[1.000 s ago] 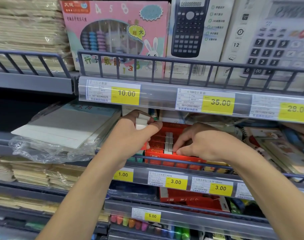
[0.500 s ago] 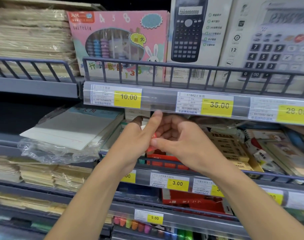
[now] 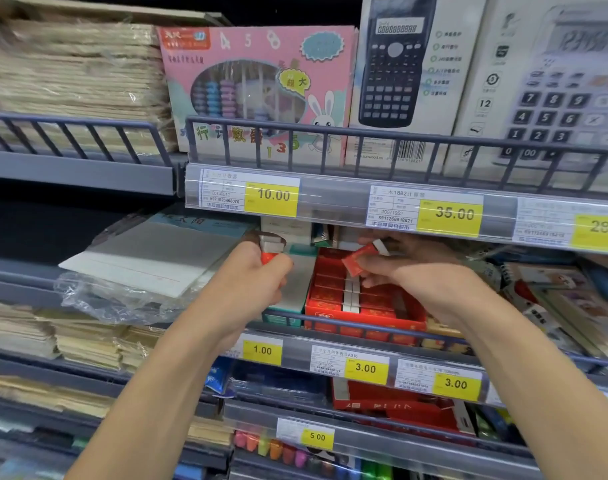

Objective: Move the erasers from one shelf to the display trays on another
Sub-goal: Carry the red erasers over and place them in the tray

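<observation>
A red display tray (image 3: 361,315) on the middle shelf holds rows of red-sleeved erasers with white ends. My left hand (image 3: 250,282) is closed around a small stack of erasers (image 3: 270,249) whose white tops and red sleeves stick out above my fist, just left of the tray. My right hand (image 3: 420,275) hovers over the tray's back half and pinches one red-sleeved eraser (image 3: 359,259) tilted, its white end pointing up and right. Part of the tray's right side is hidden behind my right hand.
A grey wire rail (image 3: 330,322) fronts the tray's shelf. The upper shelf's price strip (image 3: 399,206) hangs low over my hands. A teal box (image 3: 292,299) sits left of the tray, bagged paper pads (image 3: 150,258) further left, notebooks at right.
My hands were pressed together half a second ago; now they have separated, the left staying left with its stack and the right moving over the tray with a single eraser.
</observation>
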`<control>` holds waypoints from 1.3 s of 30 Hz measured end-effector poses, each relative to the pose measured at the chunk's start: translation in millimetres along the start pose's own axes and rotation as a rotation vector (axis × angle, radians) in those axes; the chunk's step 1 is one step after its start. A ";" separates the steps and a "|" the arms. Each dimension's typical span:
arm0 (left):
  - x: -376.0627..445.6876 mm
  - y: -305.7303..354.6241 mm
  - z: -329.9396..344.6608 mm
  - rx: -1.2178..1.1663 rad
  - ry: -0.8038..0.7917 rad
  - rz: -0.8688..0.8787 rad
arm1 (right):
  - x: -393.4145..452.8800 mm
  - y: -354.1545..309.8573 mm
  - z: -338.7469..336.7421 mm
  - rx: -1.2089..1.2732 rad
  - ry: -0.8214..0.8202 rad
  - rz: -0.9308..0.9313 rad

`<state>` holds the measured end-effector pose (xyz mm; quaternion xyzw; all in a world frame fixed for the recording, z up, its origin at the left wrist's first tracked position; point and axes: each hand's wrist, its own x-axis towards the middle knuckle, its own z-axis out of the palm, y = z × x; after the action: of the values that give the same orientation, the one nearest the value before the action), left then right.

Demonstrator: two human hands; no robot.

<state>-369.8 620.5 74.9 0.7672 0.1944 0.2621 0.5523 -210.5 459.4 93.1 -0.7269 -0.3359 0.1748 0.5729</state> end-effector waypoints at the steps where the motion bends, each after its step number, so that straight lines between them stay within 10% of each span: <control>1: -0.2 -0.1 -2.0 0.015 0.002 0.000 | 2.7 -0.9 -4.2 -0.027 -0.022 0.025; 7: 1.5 -7.4 -7.0 0.128 0.007 0.009 | 23.3 -1.0 -6.6 -0.576 -0.138 0.025; 20: -1.1 -9.8 -9.9 0.093 -0.008 0.014 | 43.7 12.9 20.9 -0.868 -0.033 -0.174; 29: -3.1 -5.7 -4.9 0.077 -0.009 0.010 | 37.5 8.2 10.7 -0.777 -0.083 -0.158; 39: -4.4 3.9 14.3 0.040 -0.174 0.050 | 5.1 3.1 17.8 -0.115 -0.285 -0.291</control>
<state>-364.4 606.0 74.3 0.8026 0.1317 0.2040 0.5448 -217.3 475.3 85.8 -0.6703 -0.5244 0.1719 0.4962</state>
